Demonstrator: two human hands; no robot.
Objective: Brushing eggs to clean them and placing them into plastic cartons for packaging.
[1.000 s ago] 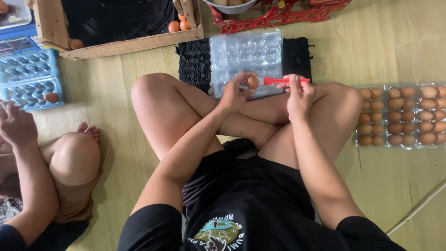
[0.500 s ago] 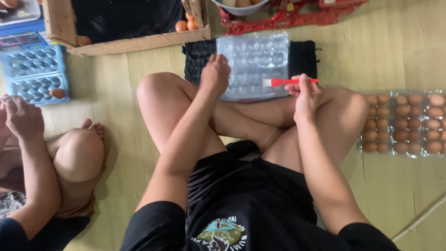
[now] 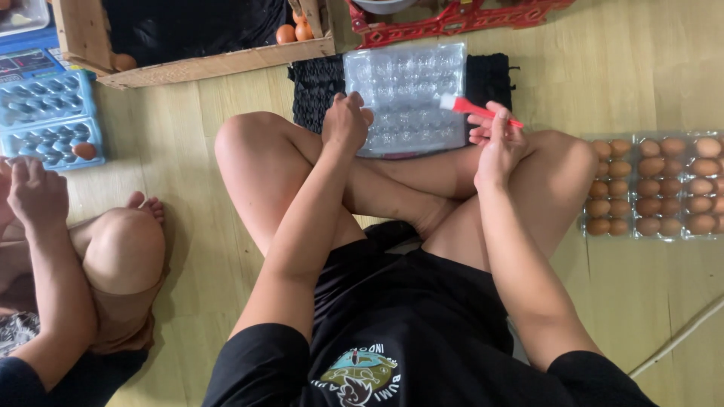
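Observation:
I sit cross-legged on a wooden floor. A clear plastic egg tray [image 3: 411, 83] lies on a black mat [image 3: 313, 94] in front of my knees. My left hand [image 3: 343, 124] rests at the tray's left edge, its fingers curled around a brown egg [image 3: 367, 117] that only partly shows. My right hand [image 3: 494, 143] hovers over my right knee and grips a small brush [image 3: 479, 110] with a red handle and a white head. The brush head points left over the tray's right side.
Clear cartons full of brown eggs [image 3: 656, 185] lie at the right. A wooden crate [image 3: 196, 68] with eggs [image 3: 294, 32] stands at the back. At the left, a blue egg tray [image 3: 45, 120] holds one egg. Another person's hand [image 3: 34, 192] and knee [image 3: 124, 245] are at the left.
My left hand carried the egg from beside the brush forward to the tray's left edge, then drew back slightly. The right hand kept the brush and shifted little.

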